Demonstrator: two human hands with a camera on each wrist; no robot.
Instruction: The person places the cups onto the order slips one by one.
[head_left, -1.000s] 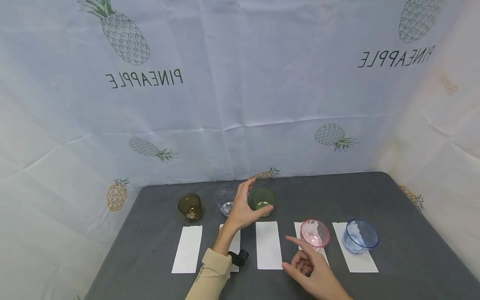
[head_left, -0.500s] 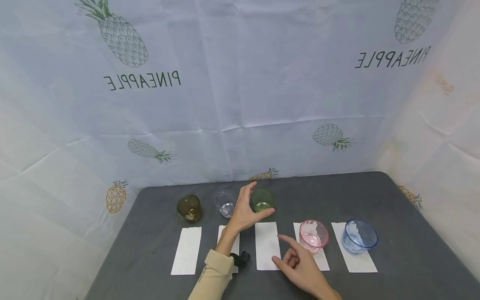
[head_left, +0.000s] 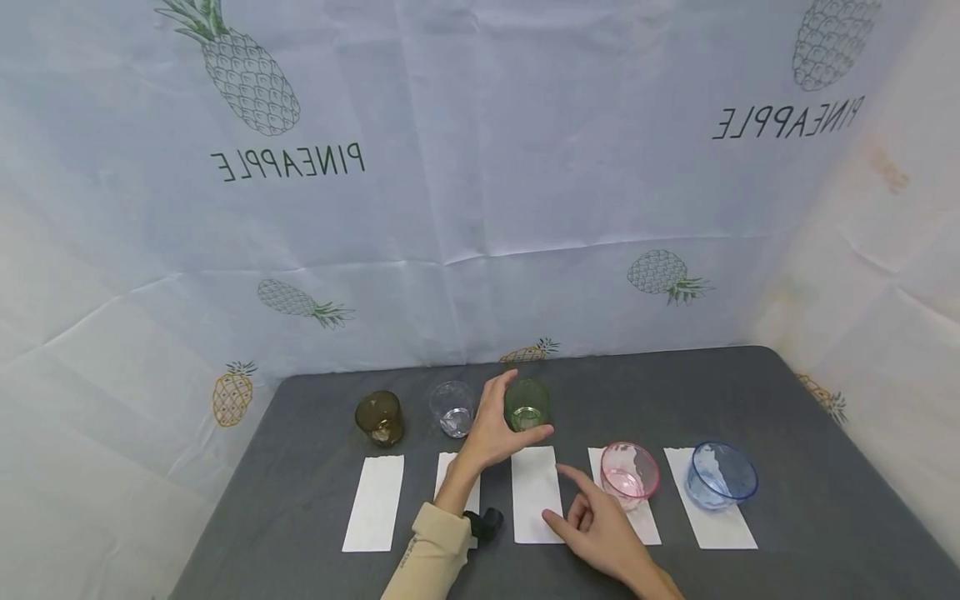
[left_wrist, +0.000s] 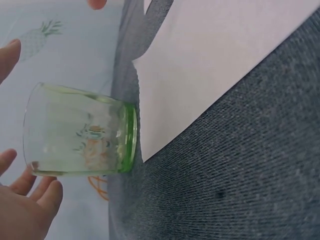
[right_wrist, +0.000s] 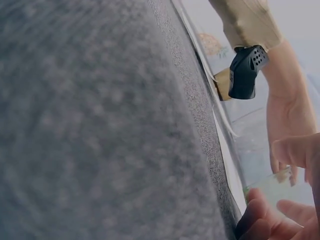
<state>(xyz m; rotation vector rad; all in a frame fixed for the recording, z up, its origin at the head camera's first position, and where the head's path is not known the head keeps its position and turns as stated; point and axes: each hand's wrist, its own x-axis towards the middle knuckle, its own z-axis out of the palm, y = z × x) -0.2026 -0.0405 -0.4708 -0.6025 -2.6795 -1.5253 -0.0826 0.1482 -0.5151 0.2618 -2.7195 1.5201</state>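
A green glass stands upright on the table behind the middle paper strip. My left hand reaches around its left and near side with fingers and thumb spread apart. In the left wrist view, several fingers lie beside the green glass near its rim; whether they touch it I cannot tell. My right hand hovers by the right edge of the middle strip, holding nothing. Its index finger and thumb are apart, and the other fingers bend loosely.
A brown glass and a clear glass stand at the back left. On paper strips at right are a pink-rimmed glass and a blue-rimmed glass. Another strip lies at left. A pineapple-print cloth hangs behind the table.
My right hand has moved left, away from the pink-rimmed glass to the middle strip. My left hand has shifted slightly nearer the green glass. The glasses have stayed in place.
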